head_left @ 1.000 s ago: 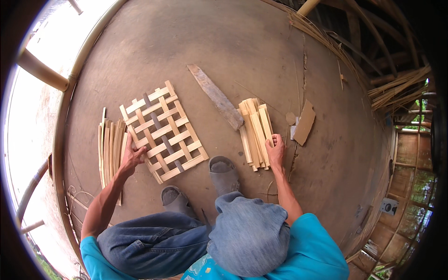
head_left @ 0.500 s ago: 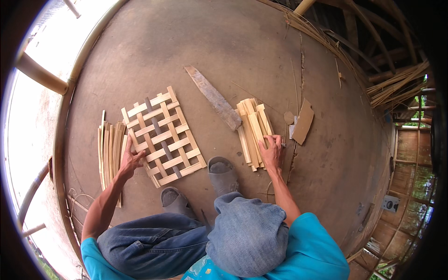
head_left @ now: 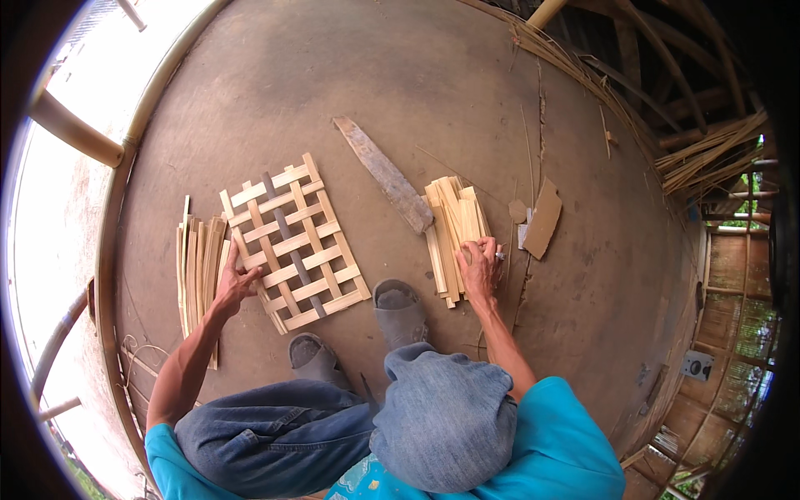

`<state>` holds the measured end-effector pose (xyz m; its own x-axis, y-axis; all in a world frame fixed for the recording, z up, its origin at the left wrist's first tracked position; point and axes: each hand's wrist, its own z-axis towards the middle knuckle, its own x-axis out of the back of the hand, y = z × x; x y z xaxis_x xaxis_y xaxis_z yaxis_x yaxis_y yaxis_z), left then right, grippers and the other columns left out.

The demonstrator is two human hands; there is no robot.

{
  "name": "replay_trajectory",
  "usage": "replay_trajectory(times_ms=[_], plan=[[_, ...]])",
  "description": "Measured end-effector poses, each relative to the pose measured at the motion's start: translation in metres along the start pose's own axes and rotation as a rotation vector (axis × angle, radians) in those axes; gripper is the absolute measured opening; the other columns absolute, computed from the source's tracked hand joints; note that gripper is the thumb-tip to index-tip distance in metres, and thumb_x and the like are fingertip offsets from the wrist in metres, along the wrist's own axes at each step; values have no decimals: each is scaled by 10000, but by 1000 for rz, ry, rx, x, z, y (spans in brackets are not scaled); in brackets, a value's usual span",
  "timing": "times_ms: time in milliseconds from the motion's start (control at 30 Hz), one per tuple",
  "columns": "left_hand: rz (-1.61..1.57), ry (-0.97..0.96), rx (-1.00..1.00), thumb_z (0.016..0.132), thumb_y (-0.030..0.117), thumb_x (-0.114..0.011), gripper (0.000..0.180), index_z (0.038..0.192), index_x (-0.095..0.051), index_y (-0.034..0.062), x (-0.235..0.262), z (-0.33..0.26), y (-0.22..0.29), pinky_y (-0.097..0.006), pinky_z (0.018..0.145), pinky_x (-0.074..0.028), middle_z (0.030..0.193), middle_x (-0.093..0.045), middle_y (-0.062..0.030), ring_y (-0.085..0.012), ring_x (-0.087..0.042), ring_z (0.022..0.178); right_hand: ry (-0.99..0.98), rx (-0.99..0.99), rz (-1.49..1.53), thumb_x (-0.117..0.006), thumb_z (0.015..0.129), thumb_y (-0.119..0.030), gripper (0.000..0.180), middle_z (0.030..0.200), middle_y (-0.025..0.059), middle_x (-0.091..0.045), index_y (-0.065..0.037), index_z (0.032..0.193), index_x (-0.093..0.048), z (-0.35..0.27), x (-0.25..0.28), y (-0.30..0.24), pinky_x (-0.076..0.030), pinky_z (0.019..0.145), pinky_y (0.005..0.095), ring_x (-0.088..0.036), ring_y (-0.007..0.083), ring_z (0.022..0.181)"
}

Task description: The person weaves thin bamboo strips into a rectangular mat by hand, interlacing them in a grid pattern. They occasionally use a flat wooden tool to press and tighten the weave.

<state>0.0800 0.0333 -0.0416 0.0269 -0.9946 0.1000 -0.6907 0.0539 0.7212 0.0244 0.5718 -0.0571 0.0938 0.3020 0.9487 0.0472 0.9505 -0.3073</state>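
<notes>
A woven lattice of flat bamboo strips (head_left: pixel 293 240) lies on the brown floor in front of my feet. My left hand (head_left: pixel 236 281) presses on its lower left edge with fingers spread, holding nothing. A loose pile of short bamboo strips (head_left: pixel 452 218) lies to the right. My right hand (head_left: pixel 479 263) rests on that pile's near end, fingers curled over one strip. Another bundle of longer strips (head_left: pixel 197 268) lies left of the lattice, just beside my left hand.
A long flat blade-like piece (head_left: pixel 384 173) lies between lattice and right pile. A cardboard scrap (head_left: pixel 544 220) sits right of the pile. My grey shoes (head_left: pixel 398 307) stand below the lattice. Bamboo poles and dry stalks (head_left: pixel 708 150) crowd the right side.
My right hand has slid a little left and down over the strip pile. My left hand stays on the lattice edge.
</notes>
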Motion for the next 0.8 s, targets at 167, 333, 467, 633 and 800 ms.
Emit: replay_trajectory(times_ms=[167,333,467,633,800], plan=[[-8,-14,3,1005,203,-731,1073,1693,83,331,0,-3,4,-675,953,-538,1436,-604,-255,-405,-592,1322,-36,-7,-74,-839,851,-224,231,1127,75,-598,-112,997,-699,-2,-11,-6,-466,952,483,-578,297,1124],[-2,37,-16,1016,128,-701,1026,1701,35,335,-2,-2,1,-526,795,-616,1318,-685,-218,-326,-682,1191,-44,-100,48,-792,906,-233,203,1072,102,-620,-87,980,-672,3,-26,5,-476,926,478,-606,311,1063],[5,31,-22,1012,139,-710,1030,1700,30,344,-1,-1,-1,-529,804,-614,1331,-679,-221,-337,-675,1203,-79,-315,413,-747,964,-196,182,981,79,-670,-54,1034,-657,13,-25,21,-516,845,389,-653,238,895],[9,7,-13,1000,169,-732,1060,1698,50,333,-4,-4,7,-569,853,-598,1373,-647,-242,-364,-653,1235,-117,-473,878,-687,1032,-122,216,1003,62,-711,6,1195,-625,16,-12,38,-537,813,253,-657,103,868],[14,-25,14,995,226,-744,1089,1694,88,304,-3,-4,9,-650,954,-553,1445,-595,-263,-408,-611,1297,-164,-535,1042,-698,1005,-91,241,1026,76,-713,-4,1221,-636,12,-1,38,-561,845,316,-690,160,929]])
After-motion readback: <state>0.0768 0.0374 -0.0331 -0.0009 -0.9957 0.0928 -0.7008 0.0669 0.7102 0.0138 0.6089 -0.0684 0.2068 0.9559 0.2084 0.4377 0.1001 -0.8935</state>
